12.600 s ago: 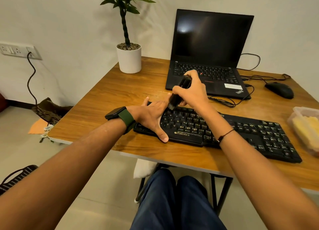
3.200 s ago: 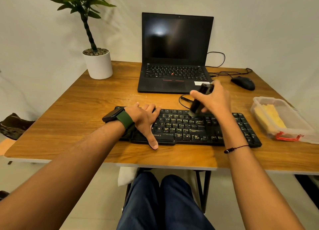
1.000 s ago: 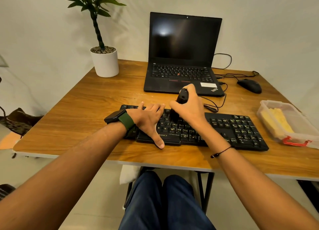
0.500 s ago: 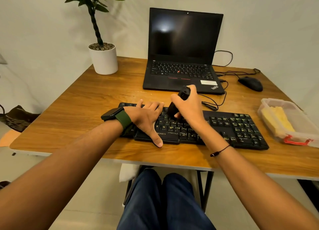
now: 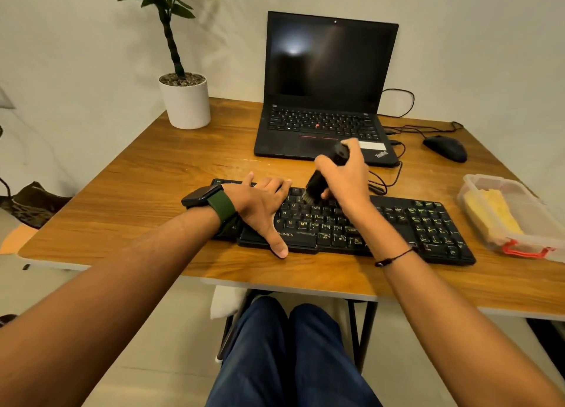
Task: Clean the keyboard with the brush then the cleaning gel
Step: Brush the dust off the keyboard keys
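A black keyboard lies across the front of the wooden desk. My left hand rests flat on its left end, fingers straight and thumb over the front edge. My right hand grips a black brush tilted down to the left, its bristles touching the upper key rows near the keyboard's middle. The yellow cleaning gel sits in a clear plastic box with a red latch at the desk's right edge.
An open black laptop stands behind the keyboard. A black mouse and its cables lie at the back right. A white potted plant stands at the back left corner. My knees are under the desk's front edge.
My right hand has shifted the brush slightly right and toward the upper key rows. My left hand stays flat on the keyboard's left end.
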